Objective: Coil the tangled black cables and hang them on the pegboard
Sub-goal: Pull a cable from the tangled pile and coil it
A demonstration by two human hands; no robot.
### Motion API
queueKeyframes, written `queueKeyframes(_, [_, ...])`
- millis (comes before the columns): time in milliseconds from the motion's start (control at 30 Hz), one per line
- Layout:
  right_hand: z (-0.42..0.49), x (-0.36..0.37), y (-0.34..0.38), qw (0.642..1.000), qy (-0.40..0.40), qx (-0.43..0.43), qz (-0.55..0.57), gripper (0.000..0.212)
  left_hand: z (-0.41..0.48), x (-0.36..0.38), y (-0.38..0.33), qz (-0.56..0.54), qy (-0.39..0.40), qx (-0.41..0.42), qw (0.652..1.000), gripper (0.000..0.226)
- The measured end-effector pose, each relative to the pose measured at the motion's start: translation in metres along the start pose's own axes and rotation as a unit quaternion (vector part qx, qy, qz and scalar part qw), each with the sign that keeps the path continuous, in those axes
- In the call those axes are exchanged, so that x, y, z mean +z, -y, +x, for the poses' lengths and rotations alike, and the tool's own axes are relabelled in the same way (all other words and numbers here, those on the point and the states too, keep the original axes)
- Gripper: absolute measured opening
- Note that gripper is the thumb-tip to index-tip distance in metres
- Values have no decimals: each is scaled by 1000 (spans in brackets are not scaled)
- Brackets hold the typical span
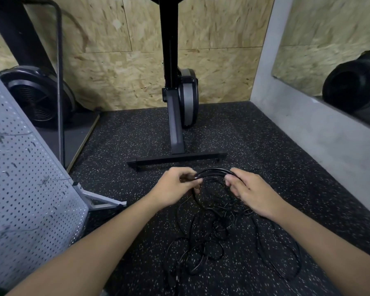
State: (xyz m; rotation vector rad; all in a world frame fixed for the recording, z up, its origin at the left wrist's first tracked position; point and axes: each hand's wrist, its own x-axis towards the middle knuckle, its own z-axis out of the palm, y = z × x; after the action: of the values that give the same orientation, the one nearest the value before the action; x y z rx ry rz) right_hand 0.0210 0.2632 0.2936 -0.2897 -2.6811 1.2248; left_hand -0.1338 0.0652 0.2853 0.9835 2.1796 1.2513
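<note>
Two bare forearms reach in from the bottom edge, cut off above the elbows. The left hand (pixel 175 186) has its fingers curled round one end of a short arc of bunched strands lifted from the black cables (pixel 214 238). The right hand (pixel 252 193) grasps the other end, fingers wrapped over the top and thumb underneath. From that arc, between the hands, the remaining cable hangs down and sprawls in loose overlapping loops on the dark speckled floor (pixel 265 146) between the forearms. Black on near-black, the individual strands are hard to follow; how many cables there are cannot be told, and any plugs are hard to pick out. At the left stands a grey pegboard (pixel 26 189), tilted in the wide-angle view and cut off by the frame edge, with its metal foot (pixel 103 199) resting on the floor. Beyond the hands, an upright black exercise machine (pixel 173 82) stands on a crossbar base against a chipboard wall (pixel 120 60), its top out of frame. A black fan wheel (pixel 36 97) sits partly hidden behind the pegboard. A mirror (pixel 340 50) on the right wall shows a blurred dark reflection.
</note>
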Motion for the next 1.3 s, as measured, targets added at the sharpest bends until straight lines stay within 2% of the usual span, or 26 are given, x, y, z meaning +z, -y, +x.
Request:
queueKeyframes(100, [3,6,3,999,-36,-20,-35,27,1,-1,-17,-159,-45,-55,985,10])
queueKeyframes(200, [6,18,-1,997,-49,-29,-46,29,1,1,-28,-251,-83,-89,960,14])
queueKeyframes(400, [6,44,5,999,10,-23,-20,26,4,-5,-34,-366,-114,-147,912,25])
queueKeyframes(500, [6,49,12,999,23,-29,-14,27,4,-9,-39,-404,-108,-150,896,31])
queueKeyframes(600, [8,48,16,999,23,-23,-34,24,6,-12,-39,-409,-96,-129,898,27])
queueKeyframes(667, [10,46,19,1000,-11,-1,-22,26,5,-12,-39,-449,-73,-98,885,24])
queueKeyframes(733, [13,44,24,998,-49,17,22,29,5,-9,-33,-503,-25,-70,861,39])
queueKeyframes(767, [14,42,27,997,-57,19,56,30,5,-8,-28,-497,11,-59,866,48])
queueKeyframes(800, [15,39,30,994,-61,18,91,30,6,-4,-20,-453,51,-56,888,57])
queueKeyframes(867, [17,32,37,984,-70,17,164,32,2,6,-8,-274,136,-52,951,67])
queueKeyframes(900, [17,30,41,974,-73,23,214,32,-1,13,-2,-178,179,-44,967,63])
queueKeyframes(967, [15,26,51,940,-66,36,333,29,-5,29,7,-66,243,-18,968,49])
queueKeyframes(1033, [13,21,59,913,-61,43,401,28,-7,40,13,-39,252,7,967,34])
queueKeyframes(1133, [10,7,61,892,-78,45,443,26,-2,43,21,18,217,52,975,12])
queueKeyframes(1300, [11,-15,54,857,-113,52,500,25,1,44,22,88,171,66,979,16])
